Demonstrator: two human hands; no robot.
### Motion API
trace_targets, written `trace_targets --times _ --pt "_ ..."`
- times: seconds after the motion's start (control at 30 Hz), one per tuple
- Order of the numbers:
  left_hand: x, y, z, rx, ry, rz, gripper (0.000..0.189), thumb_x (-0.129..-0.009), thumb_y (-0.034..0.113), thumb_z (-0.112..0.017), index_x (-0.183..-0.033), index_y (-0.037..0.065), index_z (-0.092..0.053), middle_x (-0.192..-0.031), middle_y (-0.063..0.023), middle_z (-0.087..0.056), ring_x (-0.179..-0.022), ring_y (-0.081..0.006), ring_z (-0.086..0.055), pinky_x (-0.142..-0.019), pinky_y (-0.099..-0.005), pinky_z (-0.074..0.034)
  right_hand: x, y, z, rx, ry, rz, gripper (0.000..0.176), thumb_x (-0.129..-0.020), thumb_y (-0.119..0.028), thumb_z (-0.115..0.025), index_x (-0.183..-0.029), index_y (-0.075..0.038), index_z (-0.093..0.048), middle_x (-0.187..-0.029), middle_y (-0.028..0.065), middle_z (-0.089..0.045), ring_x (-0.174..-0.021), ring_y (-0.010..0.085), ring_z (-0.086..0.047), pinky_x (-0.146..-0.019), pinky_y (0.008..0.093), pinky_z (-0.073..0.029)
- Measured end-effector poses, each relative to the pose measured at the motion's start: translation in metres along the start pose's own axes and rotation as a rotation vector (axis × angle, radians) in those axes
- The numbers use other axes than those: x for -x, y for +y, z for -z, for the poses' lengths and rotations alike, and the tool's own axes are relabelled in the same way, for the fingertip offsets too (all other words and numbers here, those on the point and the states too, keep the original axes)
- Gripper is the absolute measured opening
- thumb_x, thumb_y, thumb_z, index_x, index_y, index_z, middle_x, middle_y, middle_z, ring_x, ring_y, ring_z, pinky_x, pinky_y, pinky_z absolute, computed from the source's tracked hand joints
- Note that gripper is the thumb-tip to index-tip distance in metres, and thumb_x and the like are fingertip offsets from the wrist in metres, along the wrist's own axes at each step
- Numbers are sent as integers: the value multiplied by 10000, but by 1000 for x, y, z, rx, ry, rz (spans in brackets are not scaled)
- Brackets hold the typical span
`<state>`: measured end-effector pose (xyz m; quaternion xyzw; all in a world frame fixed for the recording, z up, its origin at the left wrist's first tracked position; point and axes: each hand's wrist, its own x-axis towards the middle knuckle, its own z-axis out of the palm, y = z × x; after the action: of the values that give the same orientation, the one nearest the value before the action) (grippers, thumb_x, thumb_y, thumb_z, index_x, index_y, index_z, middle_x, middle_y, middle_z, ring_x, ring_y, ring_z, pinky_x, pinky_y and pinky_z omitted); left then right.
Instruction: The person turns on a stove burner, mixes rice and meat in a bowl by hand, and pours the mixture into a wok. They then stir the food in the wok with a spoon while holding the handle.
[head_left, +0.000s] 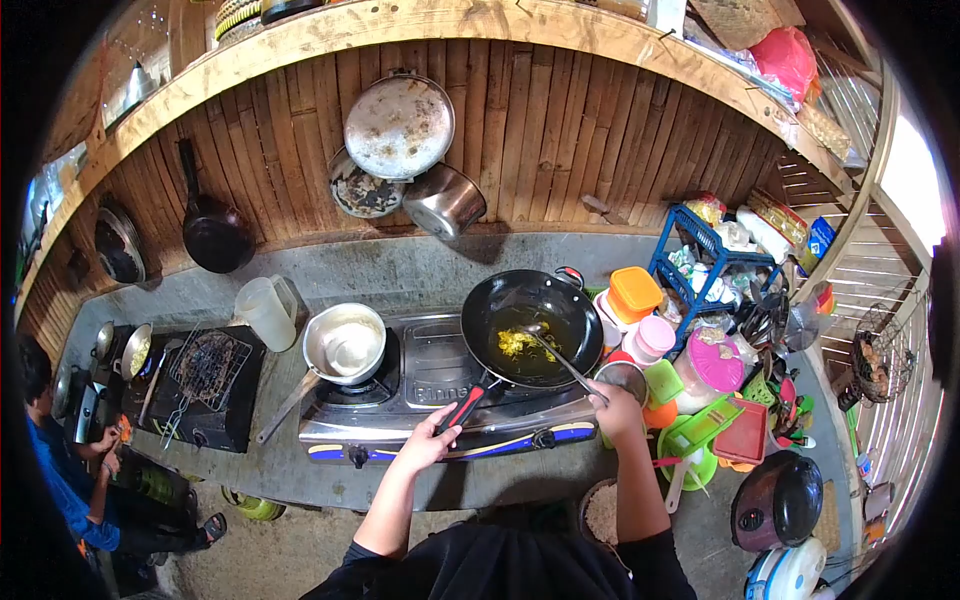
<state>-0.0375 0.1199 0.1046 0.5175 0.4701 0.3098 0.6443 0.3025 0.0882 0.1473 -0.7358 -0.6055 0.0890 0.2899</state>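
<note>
A black wok [530, 325] with yellow food [520, 343] in it sits on the right burner of a steel gas stove [440, 395]. My left hand [428, 440] grips the wok's red and black handle [462, 405]. My right hand [612, 408] holds the end of a long metal spatula [560, 358] whose blade rests in the yellow food. On the left burner stands a steel pot [345, 343] with white contents.
A plastic jug [265, 312] and a black grill stove [205, 385] stand to the left. Coloured plastic containers [640, 300], a blue rack [710, 255] and a rice cooker [778, 500] crowd the right. Pans hang on the wooden wall [400, 125]. Another person [60, 470] crouches at far left.
</note>
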Motion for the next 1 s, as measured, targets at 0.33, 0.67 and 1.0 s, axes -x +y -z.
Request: trace_targets --times 0.33,0.67,1.0 --pt "0 0 1 17 -12 -14 527 -854 146 -600 -1338 201 -399 -653 33 -493 -484 -37 -394 -436 -192 -329 10 -2 24 141 -41 50 314 -776 -164 -595 -1085 -209 -628 -946 133 -632 -878 314 -597 -770 396 -469" --pt "-1 -1 1 -12 -5 -16 523 -851 165 -610 -1331 211 -408 -650 34 -495 -488 -39 -404 -439 -198 -338 41 -14 97 135 13 52 235 -752 -139 -626 -981 -159 -677 -794 153 -645 -698 313 -621 -640 370 -489" --pt "0 -1 0 -35 6 -20 522 -853 154 -602 -1333 214 -405 -651 36 -491 -487 -38 -401 -440 -197 -335 30 0 41 133 -80 5 289 -767 -159 -619 -1054 -137 -641 -911 150 -643 -833 301 -620 -738 369 -482"
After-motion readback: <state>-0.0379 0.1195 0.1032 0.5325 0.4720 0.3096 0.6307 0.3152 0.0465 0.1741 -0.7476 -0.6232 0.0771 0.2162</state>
